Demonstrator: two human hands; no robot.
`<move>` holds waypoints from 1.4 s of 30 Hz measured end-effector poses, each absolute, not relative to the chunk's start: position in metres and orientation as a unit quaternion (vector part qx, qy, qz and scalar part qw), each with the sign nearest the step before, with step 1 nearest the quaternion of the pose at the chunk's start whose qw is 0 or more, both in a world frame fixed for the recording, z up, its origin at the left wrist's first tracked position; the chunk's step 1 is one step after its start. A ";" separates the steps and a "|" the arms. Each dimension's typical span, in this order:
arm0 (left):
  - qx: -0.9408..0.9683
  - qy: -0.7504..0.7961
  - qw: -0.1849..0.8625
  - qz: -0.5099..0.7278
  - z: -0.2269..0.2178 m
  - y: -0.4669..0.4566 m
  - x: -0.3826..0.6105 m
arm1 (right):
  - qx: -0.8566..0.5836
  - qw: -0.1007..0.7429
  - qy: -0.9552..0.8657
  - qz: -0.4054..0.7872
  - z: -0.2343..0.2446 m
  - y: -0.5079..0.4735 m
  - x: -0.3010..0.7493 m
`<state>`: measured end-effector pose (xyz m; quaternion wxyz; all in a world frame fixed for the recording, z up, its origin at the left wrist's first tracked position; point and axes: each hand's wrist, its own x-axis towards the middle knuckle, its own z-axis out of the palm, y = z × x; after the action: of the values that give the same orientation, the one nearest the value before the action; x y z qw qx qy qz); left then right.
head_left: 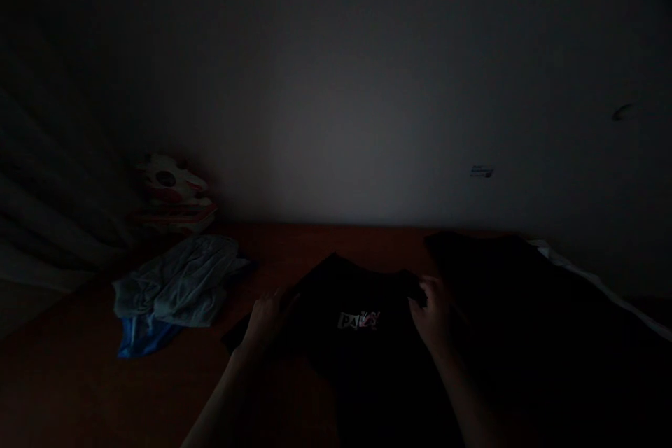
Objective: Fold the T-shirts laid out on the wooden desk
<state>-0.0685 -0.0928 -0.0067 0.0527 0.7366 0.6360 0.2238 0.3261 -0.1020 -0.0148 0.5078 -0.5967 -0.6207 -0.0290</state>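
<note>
The room is very dark. A black T-shirt (362, 357) with a small white and red print lies spread on a reddish-brown surface (78, 378) in front of me. My left hand (265, 318) rests on the shirt's left shoulder edge, fingers curled over the cloth. My right hand (433, 311) pinches the cloth at the shirt's right shoulder. Both forearms reach in from the bottom of the view.
A crumpled pale blue-grey garment (178, 283) over a brighter blue one (139, 337) lies to the left. Behind it stands a white and red stack (173, 199) against the wall. Dark clothing (504, 273) is heaped at right, with a white edge (593, 280) behind. Curtain folds (47, 224) hang at far left.
</note>
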 end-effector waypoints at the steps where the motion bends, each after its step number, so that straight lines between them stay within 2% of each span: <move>1: 0.736 0.636 0.059 0.226 -0.005 -0.093 -0.068 | -0.594 0.518 -0.614 -0.044 -0.011 -0.104 0.326; 3: 0.720 0.635 0.043 0.275 -0.002 -0.094 -0.067 | -0.584 0.543 -0.599 -0.073 -0.004 -0.108 0.326; 7: 0.581 0.646 -0.033 0.495 0.005 -0.092 -0.078 | -0.566 0.585 -0.572 -0.101 0.003 -0.112 0.324; 9: 0.499 0.654 -0.046 0.566 0.007 -0.091 -0.088 | -0.563 0.589 -0.574 -0.087 0.001 -0.112 0.325; 11: 0.474 0.663 -0.045 0.578 0.007 -0.091 -0.097 | -0.566 0.575 -0.588 -0.050 -0.004 -0.111 0.329; 16: 0.580 0.649 -0.060 0.488 0.005 -0.093 -0.090 | -0.611 0.514 -0.600 0.035 -0.020 -0.105 0.338; 19: 0.587 0.648 -0.048 0.483 0.008 -0.098 -0.077 | -0.628 0.477 -0.610 0.080 -0.023 -0.103 0.337; 24: 0.594 0.621 0.102 0.502 0.024 -0.121 -0.085 | -0.619 0.427 -0.649 0.113 -0.001 -0.123 0.353; 29: 0.652 0.562 0.264 0.434 0.041 -0.169 -0.132 | -0.626 0.282 -0.706 0.173 0.038 -0.176 0.405; 32: 0.644 0.556 0.378 0.364 0.048 -0.195 -0.164 | -0.609 0.169 -0.680 0.371 0.056 -0.202 0.427; 35: 0.624 0.567 0.478 0.245 0.067 -0.195 -0.179 | -0.569 0.054 -0.574 0.586 0.074 -0.207 0.426; 37: 0.640 0.552 0.499 0.193 0.087 -0.175 -0.173 | -0.562 0.112 -0.529 0.626 0.090 -0.195 0.413; 38: 0.657 0.547 0.468 0.225 0.098 -0.159 -0.165 | -0.567 0.192 -0.523 0.607 0.098 -0.185 0.405; 39: 0.665 0.557 0.383 0.317 0.109 -0.142 -0.154 | -0.572 0.303 -0.522 0.556 0.107 -0.173 0.395; 40: 0.653 0.570 0.275 0.416 0.117 -0.123 -0.141 | -0.567 0.367 -0.525 0.518 0.114 -0.160 0.384; 42: 0.640 0.569 0.182 0.483 0.127 -0.090 -0.114 | -0.561 0.453 -0.529 0.447 0.122 -0.134 0.365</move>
<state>-0.1137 -0.0902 0.1273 0.1817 0.6404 0.5690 0.4829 0.3649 -0.1340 0.1222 0.4531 -0.5610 -0.5291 0.4473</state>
